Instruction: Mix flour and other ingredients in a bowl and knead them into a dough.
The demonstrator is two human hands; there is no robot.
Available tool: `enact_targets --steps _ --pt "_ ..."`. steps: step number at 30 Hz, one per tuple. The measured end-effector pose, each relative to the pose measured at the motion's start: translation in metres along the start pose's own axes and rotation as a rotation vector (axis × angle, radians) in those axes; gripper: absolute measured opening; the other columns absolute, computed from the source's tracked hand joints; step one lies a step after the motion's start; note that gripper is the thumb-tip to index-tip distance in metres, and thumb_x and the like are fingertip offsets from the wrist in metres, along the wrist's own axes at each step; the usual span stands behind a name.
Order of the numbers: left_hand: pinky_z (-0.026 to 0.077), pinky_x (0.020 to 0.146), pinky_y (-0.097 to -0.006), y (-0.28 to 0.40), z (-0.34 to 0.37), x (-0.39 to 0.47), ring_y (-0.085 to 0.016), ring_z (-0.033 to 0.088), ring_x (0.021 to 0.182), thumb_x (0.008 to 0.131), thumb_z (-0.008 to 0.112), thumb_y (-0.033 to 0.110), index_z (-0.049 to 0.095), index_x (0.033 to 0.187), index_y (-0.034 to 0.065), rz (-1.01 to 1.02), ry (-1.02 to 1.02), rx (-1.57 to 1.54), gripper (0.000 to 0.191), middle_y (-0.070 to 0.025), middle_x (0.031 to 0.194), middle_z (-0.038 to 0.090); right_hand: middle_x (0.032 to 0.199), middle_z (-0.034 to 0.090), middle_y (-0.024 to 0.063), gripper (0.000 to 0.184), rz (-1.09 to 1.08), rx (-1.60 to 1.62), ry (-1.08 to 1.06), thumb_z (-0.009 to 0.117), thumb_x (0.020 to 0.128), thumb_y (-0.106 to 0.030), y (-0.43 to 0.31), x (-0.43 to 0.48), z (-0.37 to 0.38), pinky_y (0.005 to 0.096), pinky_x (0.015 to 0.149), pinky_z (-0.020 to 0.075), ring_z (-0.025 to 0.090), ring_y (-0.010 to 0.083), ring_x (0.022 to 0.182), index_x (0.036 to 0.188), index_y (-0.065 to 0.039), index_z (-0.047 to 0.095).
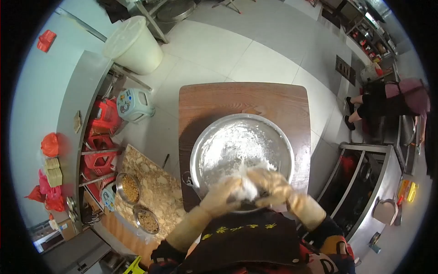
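Note:
A large round metal basin (pixel 222 150) stands on a brown wooden table (pixel 205 99). White, wet-looking stuff coats its floor. Over the near side of the basin, my left hand (pixel 222 193) and my right hand (pixel 273 185) are close together, blurred by motion. Both seem to wear pale gloves. Between them is a white clump (pixel 249 191), pressed by the fingers of both hands; its exact kind cannot be told. A dark apron with yellow writing covers my front, just below the basin's near rim.
A stone-patterned board (pixel 154 178) at left holds two metal bowls of grainy food (pixel 130 188) (pixel 147 221). A lidded white bin (pixel 137 48), a pale stool (pixel 135 104) and red stools (pixel 102 118) stand farther left. A person (pixel 386 99) stands at a counter on the right.

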State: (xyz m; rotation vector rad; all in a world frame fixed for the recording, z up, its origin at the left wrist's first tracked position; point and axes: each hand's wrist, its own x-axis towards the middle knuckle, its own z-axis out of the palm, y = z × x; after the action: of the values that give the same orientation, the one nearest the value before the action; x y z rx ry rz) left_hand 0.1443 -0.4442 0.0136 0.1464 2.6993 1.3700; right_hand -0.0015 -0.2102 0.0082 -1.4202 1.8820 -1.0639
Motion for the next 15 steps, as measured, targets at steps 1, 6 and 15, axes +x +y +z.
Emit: enact_targets --steps 1,6,15 --pt "0.049 0.094 -0.0484 0.001 0.001 -0.007 -0.041 0.06 0.11 0.072 0.081 0.03 0.051 0.137 0.0015 0.075 0.002 0.07 0.077 -0.0244 0.122 0.06 0.15 0.041 0.0212 0.093 0.168 -0.18 -0.08 0.078 0.078 -0.041 -0.021 -0.008 0.006 0.0452 0.119 0.0302 0.039 0.0383 0.14 0.154 -0.012 0.031" --pt "0.048 0.098 -0.0462 -0.033 0.023 0.054 -0.041 0.059 0.114 0.077 0.077 0.027 0.05 0.14 0.0016 -0.025 0.394 0.016 0.072 -0.0247 0.123 0.06 0.141 0.052 0.0151 0.083 0.435 -0.516 0.045 0.079 0.077 -0.035 0.018 0.062 0.042 0.043 0.108 0.0422 0.051 0.035 0.13 0.148 -0.014 0.042" --pt "0.051 0.088 -0.0461 -0.035 -0.003 0.027 -0.04 0.06 0.107 0.074 0.078 0.029 0.05 0.132 0.0057 -0.211 -0.117 -0.028 0.068 -0.0209 0.12 0.06 0.133 0.059 0.0164 0.075 0.462 -0.215 -0.407 0.086 0.072 -0.026 -0.019 0.084 -0.013 0.0392 0.11 0.0453 0.057 0.0283 0.124 0.138 -0.014 0.054"
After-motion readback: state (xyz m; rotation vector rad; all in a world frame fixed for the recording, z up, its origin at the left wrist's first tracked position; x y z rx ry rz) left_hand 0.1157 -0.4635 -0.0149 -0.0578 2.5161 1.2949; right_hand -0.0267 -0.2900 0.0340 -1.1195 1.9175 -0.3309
